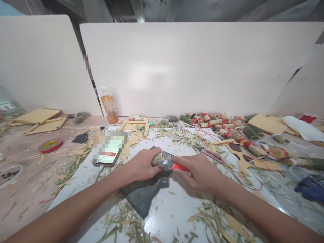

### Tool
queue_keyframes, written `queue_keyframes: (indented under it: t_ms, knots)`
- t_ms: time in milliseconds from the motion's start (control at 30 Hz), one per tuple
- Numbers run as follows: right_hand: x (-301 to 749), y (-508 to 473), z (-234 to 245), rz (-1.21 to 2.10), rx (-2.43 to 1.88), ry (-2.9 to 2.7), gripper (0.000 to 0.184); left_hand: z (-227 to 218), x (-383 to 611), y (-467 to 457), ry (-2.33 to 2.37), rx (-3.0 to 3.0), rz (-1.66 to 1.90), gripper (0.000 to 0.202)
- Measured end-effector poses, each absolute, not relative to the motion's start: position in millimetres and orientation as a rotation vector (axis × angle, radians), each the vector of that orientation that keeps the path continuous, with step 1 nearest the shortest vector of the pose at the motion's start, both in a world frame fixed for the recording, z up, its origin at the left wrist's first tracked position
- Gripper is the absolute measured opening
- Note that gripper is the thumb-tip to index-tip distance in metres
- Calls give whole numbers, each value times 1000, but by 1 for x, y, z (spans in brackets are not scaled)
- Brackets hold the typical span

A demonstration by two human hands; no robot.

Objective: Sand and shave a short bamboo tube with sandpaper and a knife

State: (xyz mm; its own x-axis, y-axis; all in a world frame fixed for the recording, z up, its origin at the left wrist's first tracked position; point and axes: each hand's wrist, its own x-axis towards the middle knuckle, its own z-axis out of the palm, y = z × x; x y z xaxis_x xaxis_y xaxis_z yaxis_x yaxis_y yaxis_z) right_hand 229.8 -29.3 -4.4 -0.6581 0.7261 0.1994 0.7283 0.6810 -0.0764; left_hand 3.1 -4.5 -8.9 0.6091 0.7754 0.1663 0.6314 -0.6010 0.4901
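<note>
My left hand (143, 164) is wrapped round a short bamboo tube (159, 158), its pale cut end pointing toward my right hand. In my right hand (199, 172) is a knife with an orange-red handle (181, 167). The knife's metal blade (165, 164) lies against or just beside the tube's end; whether it cuts in I cannot tell. Beneath both hands a dark grey sheet (141, 195) rests on the white board (167, 219). Green and yellow shavings (124, 219) are scattered around it.
Several bamboo pieces with red bands (217, 121) lie at the back right. A phone (110, 150) is left of my hands, with a drink bottle (109, 107) behind it. Red tape (50, 146) sits at the left. A white partition (197, 71) closes off the back.
</note>
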Motion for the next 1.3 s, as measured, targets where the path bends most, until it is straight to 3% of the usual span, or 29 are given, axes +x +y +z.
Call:
queue_keyframes:
  t_ms: [233,1300]
  knots:
    - [231,-30,-4,1,-1162,-2695,24,-6,5,-8,1231,2459,484,42]
    - [228,-31,-6,2,-1349,-2475,31,2,12,-12,1528,2529,554,48]
